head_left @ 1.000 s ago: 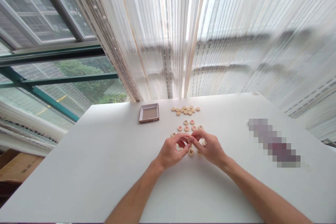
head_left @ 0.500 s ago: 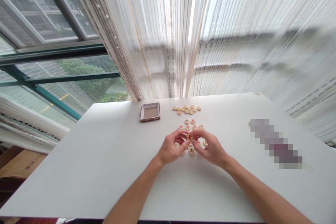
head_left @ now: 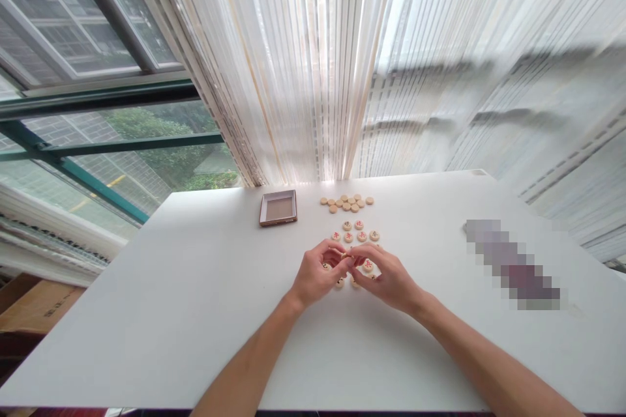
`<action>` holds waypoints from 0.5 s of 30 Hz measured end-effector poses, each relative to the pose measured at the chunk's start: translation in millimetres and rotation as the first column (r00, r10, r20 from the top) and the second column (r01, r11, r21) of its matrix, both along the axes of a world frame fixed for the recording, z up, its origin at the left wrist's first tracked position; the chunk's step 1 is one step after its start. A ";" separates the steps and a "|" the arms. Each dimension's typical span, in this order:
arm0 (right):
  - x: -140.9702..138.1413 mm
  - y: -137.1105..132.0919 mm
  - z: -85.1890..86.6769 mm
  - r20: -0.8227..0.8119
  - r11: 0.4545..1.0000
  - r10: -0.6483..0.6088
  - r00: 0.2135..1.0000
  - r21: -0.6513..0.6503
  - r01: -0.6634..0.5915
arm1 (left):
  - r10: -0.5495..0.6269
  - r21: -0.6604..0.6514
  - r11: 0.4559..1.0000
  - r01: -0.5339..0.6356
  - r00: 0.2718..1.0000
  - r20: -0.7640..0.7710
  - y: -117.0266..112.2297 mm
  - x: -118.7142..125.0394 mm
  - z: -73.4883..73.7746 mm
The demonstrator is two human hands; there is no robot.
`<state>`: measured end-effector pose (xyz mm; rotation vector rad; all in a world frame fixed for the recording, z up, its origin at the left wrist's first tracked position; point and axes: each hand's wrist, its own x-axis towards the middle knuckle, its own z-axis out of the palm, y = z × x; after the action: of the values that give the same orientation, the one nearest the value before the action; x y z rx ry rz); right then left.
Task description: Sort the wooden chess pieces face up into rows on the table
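Over the middle of the white table (head_left: 205, 313), my left hand (head_left: 320, 275) pinches a round wooden Chinese chess piece (head_left: 346, 255), which is tilted so that mostly its edge shows. The fingertips of my right hand (head_left: 391, 277) close on the same piece from the right. Under and around both hands lie several face-up pieces with red or black characters, partly covered by my fingers. A red-marked piece (head_left: 368, 265) shows below my right fingers. Rows of face-up pieces (head_left: 361, 236) are just beyond the hands.
Farther back, several blank-side-up pieces (head_left: 347, 206) lie in a loose cluster. To their left stands an open shallow box (head_left: 278, 223). A pixelated long object (head_left: 511, 264) is on the right of the table. Curtains (head_left: 303, 78) and a window border the far edge.
The held piece has turned from showing its red character to nearly edge-on. My right hand has shifted slightly left, its fingers overlapping nearer the left fingertips.
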<state>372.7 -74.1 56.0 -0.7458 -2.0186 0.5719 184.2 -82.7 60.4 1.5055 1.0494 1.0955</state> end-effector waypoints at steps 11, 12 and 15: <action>2.2 4.0 2.1 -0.026 0.998 -0.049 0.998 -0.033 0.048 | -0.061 0.032 0.998 0.059 0.997 0.041 -3.7 1.6 5.4; 2.3 4.0 2.6 -0.029 0.998 -0.051 0.998 -0.037 0.050 | -0.067 0.034 0.997 0.066 0.997 0.041 -3.7 1.4 5.2; 2.1 3.0 5.1 -0.035 0.998 -0.046 0.998 -0.051 0.044 | -0.079 0.035 0.996 0.077 0.996 0.039 -3.1 0.4 4.4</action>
<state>374.8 -71.1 61.0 -0.8030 -1.9555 0.6077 184.5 -85.8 64.8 1.5322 0.9407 1.0894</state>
